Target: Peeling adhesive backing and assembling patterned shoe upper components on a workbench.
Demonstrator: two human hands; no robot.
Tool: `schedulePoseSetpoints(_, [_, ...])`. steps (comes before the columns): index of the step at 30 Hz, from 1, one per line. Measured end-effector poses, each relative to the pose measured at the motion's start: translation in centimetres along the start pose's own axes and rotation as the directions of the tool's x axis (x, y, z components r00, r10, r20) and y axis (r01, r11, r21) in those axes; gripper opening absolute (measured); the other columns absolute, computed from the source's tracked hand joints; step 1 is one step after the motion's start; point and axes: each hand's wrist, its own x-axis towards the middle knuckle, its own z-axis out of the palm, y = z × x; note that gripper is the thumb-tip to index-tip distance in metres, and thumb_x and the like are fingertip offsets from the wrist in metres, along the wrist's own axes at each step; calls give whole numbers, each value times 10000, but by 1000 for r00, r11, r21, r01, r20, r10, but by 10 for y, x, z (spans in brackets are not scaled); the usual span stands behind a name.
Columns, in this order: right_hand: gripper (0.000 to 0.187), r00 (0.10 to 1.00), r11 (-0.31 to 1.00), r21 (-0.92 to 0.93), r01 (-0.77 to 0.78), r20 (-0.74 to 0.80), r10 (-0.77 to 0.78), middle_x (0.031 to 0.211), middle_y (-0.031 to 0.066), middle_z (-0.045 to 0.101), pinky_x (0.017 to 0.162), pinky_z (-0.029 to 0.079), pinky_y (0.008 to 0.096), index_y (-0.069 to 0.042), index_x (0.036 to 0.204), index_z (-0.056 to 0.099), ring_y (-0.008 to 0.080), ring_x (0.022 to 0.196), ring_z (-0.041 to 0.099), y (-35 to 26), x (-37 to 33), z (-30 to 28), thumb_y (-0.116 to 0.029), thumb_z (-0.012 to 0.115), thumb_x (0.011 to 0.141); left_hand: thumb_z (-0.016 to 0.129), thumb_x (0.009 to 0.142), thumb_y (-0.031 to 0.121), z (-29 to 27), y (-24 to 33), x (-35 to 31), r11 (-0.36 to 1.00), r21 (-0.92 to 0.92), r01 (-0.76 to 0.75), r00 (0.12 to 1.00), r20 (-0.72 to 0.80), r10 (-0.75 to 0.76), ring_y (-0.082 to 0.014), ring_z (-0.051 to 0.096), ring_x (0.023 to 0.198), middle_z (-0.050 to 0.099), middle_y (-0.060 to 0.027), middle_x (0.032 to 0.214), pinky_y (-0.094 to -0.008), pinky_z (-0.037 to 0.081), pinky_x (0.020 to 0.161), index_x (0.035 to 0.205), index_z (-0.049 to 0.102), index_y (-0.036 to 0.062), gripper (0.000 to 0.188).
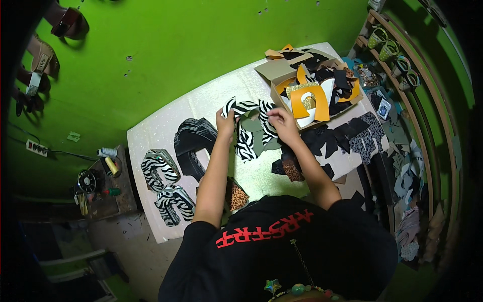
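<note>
Above the middle of the table, my left hand (226,125) is closed on one end of a zebra-striped, U-shaped cut piece (245,106). The fingers of my right hand (283,123) pinch the same piece along its right arm. Beneath it lie more zebra-striped cut-outs (246,145) and olive-green pieces (258,142), partly covered by the held one. Left of my left forearm rests a stack of black curved pieces (192,132). Two stacks of zebra-striped U-shaped pieces (160,168) sit nearer the table's left edge.
An open cardboard box (280,96) full of orange, black, white and gold scraps stands at the back right. Black scraps (322,141) and leopard-print pieces (237,195) lie near my forearms. A side table (123,200) holds thread spools. At right, a wooden rack (397,83) carries sandals.
</note>
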Motion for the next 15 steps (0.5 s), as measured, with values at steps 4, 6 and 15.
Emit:
schedulePoseSetpoints(4, [102,998,999,14,-53,-21,53,766,24,597,621,431,173,8,903,592,53,684,544,17,-44,-12,-3,551,810,616,779,304,-6,-26,3,919,389,62,989,-150,-4,-331,379,1161,350,-256,1248,-438,305,978,1318,202,18,737])
schedulePoseSetpoints(6, [97,995,995,-60,-85,-52,82,751,24,599,609,433,178,8,891,598,54,668,544,20,-67,-31,-4,548,808,627,762,300,7,-22,-23,881,467,78,992,-127,-20,-350,319,1188,291,-259,1279,-437,275,994,1316,211,26,745])
schedulePoseSetpoints(15, [119,967,821,-531,-212,-233,99,647,79,572,580,447,279,4,828,615,180,587,547,19,-119,-81,-84,597,750,636,740,94,16,-69,-85,942,312,-124,842,535,-67,-148,568,727,597,-71,783,-260,463,639,965,563,-26,265])
